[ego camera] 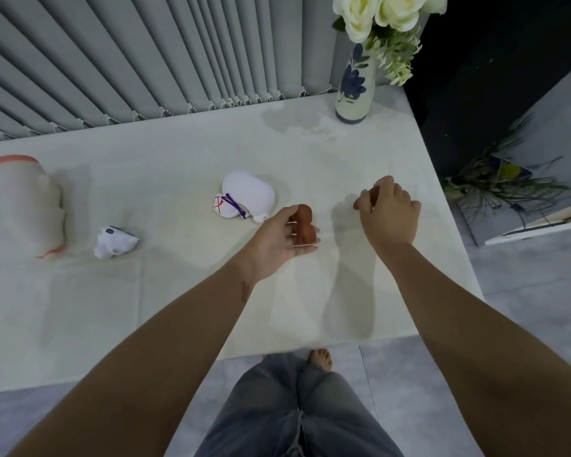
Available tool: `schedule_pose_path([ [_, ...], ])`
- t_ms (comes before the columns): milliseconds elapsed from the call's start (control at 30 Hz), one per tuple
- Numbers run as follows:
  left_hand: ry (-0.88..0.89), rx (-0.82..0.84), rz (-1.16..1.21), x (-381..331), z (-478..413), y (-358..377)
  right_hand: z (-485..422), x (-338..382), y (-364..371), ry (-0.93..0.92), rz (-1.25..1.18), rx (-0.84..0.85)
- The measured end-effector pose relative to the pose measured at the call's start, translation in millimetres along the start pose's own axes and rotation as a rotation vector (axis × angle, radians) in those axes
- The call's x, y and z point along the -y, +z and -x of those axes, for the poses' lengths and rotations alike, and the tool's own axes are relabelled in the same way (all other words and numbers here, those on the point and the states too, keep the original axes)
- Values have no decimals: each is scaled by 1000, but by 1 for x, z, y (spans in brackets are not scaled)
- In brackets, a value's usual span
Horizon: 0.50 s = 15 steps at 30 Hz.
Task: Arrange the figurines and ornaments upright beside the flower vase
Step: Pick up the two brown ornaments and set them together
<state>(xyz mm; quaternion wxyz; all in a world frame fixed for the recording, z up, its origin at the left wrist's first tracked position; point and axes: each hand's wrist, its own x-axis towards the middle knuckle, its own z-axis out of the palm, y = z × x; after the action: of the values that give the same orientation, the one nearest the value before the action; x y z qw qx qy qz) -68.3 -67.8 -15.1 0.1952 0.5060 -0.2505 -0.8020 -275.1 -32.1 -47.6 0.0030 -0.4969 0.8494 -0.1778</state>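
A cream flower vase [355, 85] with blue flowers painted on it stands at the table's back right corner, holding white roses. My left hand [277, 240] holds a small brown figurine [304, 222] above the table's middle. My right hand [388, 209] is closed over a second brown figurine [373, 192], mostly hidden by my fingers. A white figurine with a purple cord [246, 196] lies on its side left of my left hand. A small white ornament [114, 242] lies tipped over further left. A large cream figurine with orange trim [27, 206] lies at the far left.
The pale table [178, 153] backs onto grey vertical blinds [145, 61]. Its right edge drops to a dark gap and a floor with a green plant [501, 183]. My legs and a bare foot show below the front edge.
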Motion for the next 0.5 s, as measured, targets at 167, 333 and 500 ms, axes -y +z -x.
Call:
schedule_pose_path([
  [167,17,-48,-157,0,-1,2,2,4,4,-107,-6,106],
  [333,81,-70,-220,-4,-7,4,8,2,11,-101,-45,170],
  [500,80,-76,-224,-8,-15,6,12,-4,15,-96,-139,211],
])
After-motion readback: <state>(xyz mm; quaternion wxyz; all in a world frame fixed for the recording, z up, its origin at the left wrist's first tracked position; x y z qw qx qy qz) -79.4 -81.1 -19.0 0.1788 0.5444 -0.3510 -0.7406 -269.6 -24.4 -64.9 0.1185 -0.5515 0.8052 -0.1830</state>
